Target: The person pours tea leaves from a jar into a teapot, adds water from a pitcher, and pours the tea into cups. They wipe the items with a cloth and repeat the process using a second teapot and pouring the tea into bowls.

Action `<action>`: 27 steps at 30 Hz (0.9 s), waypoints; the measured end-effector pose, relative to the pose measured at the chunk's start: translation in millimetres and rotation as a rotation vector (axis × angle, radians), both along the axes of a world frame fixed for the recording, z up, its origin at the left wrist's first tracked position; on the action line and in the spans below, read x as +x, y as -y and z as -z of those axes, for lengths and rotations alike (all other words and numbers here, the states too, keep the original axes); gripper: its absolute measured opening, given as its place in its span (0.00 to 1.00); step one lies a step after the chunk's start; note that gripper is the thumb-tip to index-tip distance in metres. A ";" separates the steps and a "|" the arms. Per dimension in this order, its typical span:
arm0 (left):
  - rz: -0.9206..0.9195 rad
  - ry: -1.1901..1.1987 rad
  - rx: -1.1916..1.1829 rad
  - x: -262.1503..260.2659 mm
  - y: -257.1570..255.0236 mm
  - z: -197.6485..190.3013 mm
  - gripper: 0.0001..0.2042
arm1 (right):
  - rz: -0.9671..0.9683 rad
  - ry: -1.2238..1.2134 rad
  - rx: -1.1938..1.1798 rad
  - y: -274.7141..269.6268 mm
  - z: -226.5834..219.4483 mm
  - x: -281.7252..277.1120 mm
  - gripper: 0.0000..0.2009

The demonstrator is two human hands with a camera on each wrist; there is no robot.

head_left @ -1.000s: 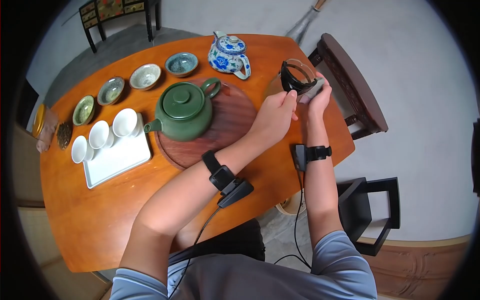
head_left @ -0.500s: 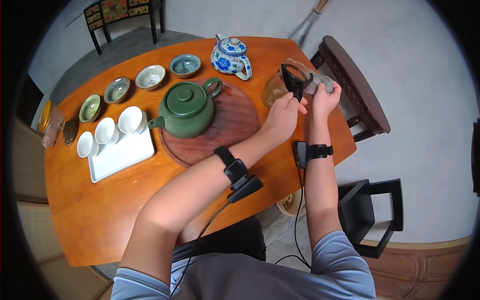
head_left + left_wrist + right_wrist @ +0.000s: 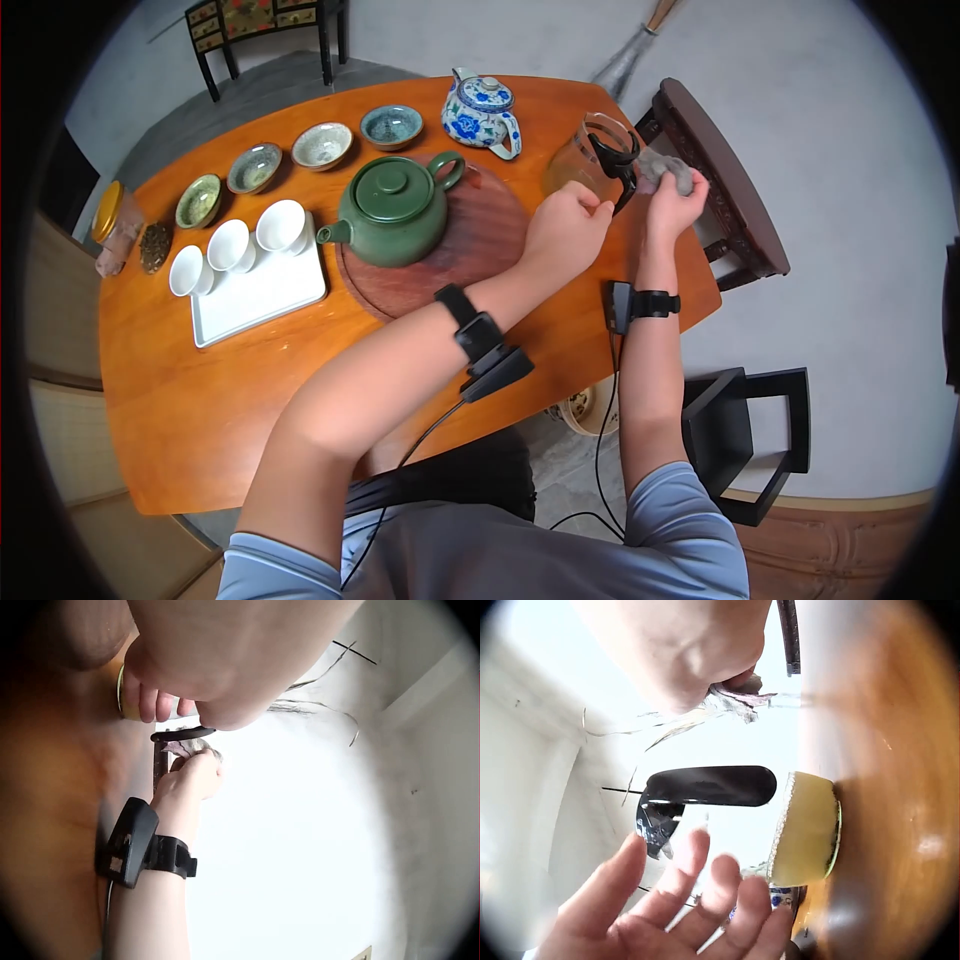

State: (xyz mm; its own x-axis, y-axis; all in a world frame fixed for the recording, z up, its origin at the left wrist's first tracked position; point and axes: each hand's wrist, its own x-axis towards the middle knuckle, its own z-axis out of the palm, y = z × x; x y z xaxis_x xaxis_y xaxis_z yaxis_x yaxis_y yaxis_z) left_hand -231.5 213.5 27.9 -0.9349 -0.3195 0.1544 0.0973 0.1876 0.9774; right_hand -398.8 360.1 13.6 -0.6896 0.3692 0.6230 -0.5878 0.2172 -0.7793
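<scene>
Both hands work at the glass pitcher (image 3: 590, 155) beside the green teapot (image 3: 395, 208) — my left hand (image 3: 565, 225) relaxed just short of it, my right hand (image 3: 675, 200) clutching the grey cloth (image 3: 665, 168) (best kept bunched) — wipe gently.

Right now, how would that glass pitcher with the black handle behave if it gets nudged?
The glass pitcher is probably fragile: clear, thin-looking walls. It stands near the table edge, so a shove risks a fall. On polished wood it would likely slide, not roll.
</scene>
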 end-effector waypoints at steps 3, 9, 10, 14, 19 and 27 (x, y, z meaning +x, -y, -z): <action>-0.194 0.005 0.162 22.9 6.9 7.2 0.22 | -0.080 -0.111 -0.158 -2.7 -26.0 19.9 0.15; -0.294 0.043 0.554 59.9 36.1 -12.7 0.40 | 0.038 -0.509 -0.134 -1.8 -60.1 59.3 0.13; -0.272 0.059 0.592 60.6 40.6 -15.2 0.42 | 0.053 -0.603 -0.069 5.3 -67.2 71.6 0.13; -0.229 0.065 0.628 56.4 60.4 -13.5 0.43 | -0.193 -0.645 0.491 56.8 -101.5 134.7 0.15; -0.081 0.045 0.751 55.7 80.9 -3.4 0.42 | -0.699 -0.045 0.755 114.1 -69.2 125.7 0.14; 0.097 0.169 0.633 70.9 91.1 -11.3 0.28 | -1.030 0.018 0.801 133.0 -13.4 101.6 0.18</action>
State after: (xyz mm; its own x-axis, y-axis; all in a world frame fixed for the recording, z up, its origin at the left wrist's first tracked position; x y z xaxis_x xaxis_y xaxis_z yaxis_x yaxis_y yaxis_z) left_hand -160.6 122.4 39.2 -0.9588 -0.2138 -0.1870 -0.0796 -0.4298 0.8994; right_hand -297.2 227.0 27.0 -0.4423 -0.7977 0.4099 -0.7522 0.0810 -0.6539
